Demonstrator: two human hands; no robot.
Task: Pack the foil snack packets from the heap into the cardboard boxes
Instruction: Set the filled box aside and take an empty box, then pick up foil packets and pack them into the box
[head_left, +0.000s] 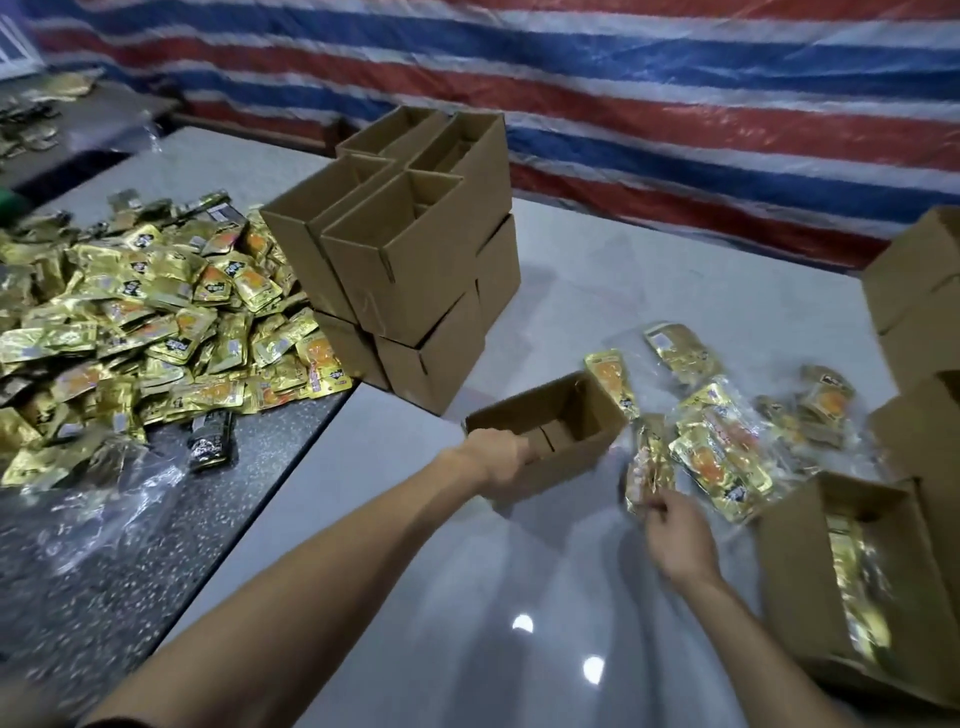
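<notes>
Left hand (500, 458) grips open box (571, 460) rim | right hand (675, 538) pinches foil packet (647, 465) just beside box

A red, white and blue striped tarpaulin (675, 104) forms the rear wall. A glossy pale grey tabletop (467, 597), reflecting two lights, abuts a dark speckled tabletop (156, 597) at left.

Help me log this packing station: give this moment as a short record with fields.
left hand: grips near rim of open box
right hand: pinches a foil packet
open box: no packets visible inside
heap: left of the box stack
box stack: behind open box, tops open
filled box: lower right, gold packets inside
</notes>
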